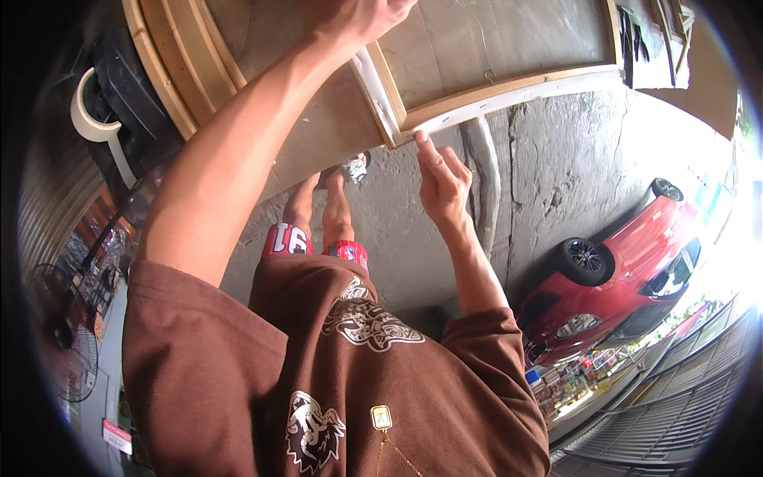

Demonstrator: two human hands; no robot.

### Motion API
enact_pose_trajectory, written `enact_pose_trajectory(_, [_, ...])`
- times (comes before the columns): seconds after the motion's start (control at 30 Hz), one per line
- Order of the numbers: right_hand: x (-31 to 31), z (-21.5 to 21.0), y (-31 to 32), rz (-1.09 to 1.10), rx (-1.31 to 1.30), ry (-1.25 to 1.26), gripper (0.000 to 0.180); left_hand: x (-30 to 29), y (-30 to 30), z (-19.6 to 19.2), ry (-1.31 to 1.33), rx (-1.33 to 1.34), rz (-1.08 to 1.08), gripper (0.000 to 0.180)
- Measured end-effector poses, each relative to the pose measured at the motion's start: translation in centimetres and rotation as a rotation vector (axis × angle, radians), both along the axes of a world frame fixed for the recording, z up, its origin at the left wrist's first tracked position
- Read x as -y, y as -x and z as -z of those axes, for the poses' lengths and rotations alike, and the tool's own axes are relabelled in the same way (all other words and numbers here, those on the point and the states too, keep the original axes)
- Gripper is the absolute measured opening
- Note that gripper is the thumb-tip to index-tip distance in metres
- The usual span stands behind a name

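A wooden frame (509, 84) with white fabric folded over its edges, dotted with staples, looks like the back of a stretched canvas. It lies at the top of the view on a board. My right hand (443, 179) is at its near corner, one fingertip pressed on the white edge and the other fingers curled in. Over the frame's left side reaches my left hand (369, 17), cut off by the upper edge of the picture. Its fingers look bent together; what they hold, if anything, is hidden.
Light wooden strips (179, 60) lie at the upper left, near a roll of masking tape (89, 119) on a dark object. A fan (70, 342) stands at far left. Beyond the cracked concrete floor (548, 151), a red car (628, 270) is parked at right.
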State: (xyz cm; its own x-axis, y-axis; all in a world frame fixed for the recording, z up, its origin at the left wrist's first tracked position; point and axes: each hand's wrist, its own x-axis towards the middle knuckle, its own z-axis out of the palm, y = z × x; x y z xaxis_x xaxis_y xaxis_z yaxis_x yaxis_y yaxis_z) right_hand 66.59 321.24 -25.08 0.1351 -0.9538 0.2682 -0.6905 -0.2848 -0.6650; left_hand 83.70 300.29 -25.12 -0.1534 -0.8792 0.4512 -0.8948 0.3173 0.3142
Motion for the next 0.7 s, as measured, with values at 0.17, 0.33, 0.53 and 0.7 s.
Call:
enact_pose_trajectory(0.17, [1.2,-3.2,2.9,0.147,-0.135,-0.137,0.045,0.0,-0.6,0.1,0.012,0.005,0.01,0.036])
enact_pose_trajectory(0.33, [3.0,-5.1,4.4,0.049,-0.256,-0.224,0.045,0.1,0.2,0.3,0.009,-0.003,0.02,0.035])
enact_pose_trajectory(0.53, [5.4,-6.6,5.9,-0.191,-0.366,-0.249,0.045,-0.1,0.1,-0.1,-0.049,0.049,-0.018,0.038])
enact_pose_trajectory(0.7, [7.9,-7.6,7.2,-0.372,-0.374,-0.353,0.042,0.0,0.2,-0.5,-0.042,0.025,-0.021,0.038])
